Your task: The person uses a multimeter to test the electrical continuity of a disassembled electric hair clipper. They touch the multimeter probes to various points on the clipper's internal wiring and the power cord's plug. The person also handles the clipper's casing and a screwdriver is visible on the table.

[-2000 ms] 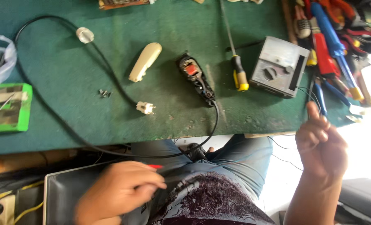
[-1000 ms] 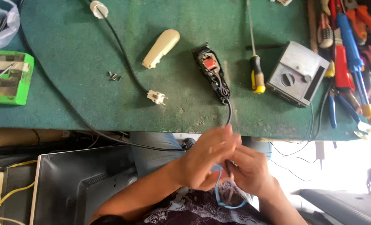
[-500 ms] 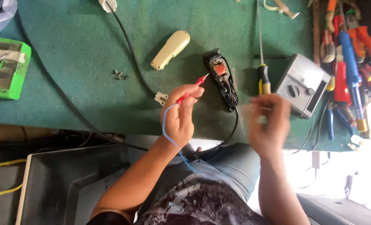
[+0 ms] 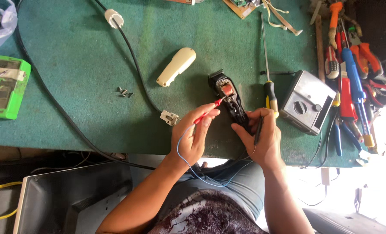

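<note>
Left hand [image 4: 193, 138] pinches a red probe [image 4: 208, 111] between thumb and fingers; the tip touches the upper, exposed part of the opened clipper [image 4: 230, 102]. A thin blue wire [image 4: 201, 173] runs from the probe down past the wrist and loops over the lap.

Right hand [image 4: 262, 138] is closed around a black probe [image 4: 258, 126], held roughly upright, with the fingers resting against the lower end of the clipper. The clipper lies near the front edge of the green mat [image 4: 80, 56], tilted, blade end away from the person, casing off.

Surroundings:
- Cream cover [image 4: 176, 66] lies up and left of the clipper, well apart from it.
- Small screws [image 4: 124, 91] sit loose on the mat, left of the cover.
- Black cord [image 4: 132, 56] crosses the mat from a white plug [image 4: 114, 18] at the top to a white plug piece [image 4: 170, 117] just beside the left hand.
- Screwdriver [image 4: 267, 78] with a yellow-and-black handle lies just right of the clipper, shaft pointing away; its handle is near the right hand's fingertips.
- Grey meter [image 4: 306, 102] sits right of the screwdriver, dial up.
- Pile of hand tools [image 4: 353, 78], red, orange and blue handles, fills the right edge.
- Green box [image 4: 4, 86] at the far left edge.
- Grey tray [image 4: 71, 199] sits below the mat's front edge, left of the knees.

Nothing lies between the hands and the clipper; the left hand partly hides the cord's plug piece.
</note>
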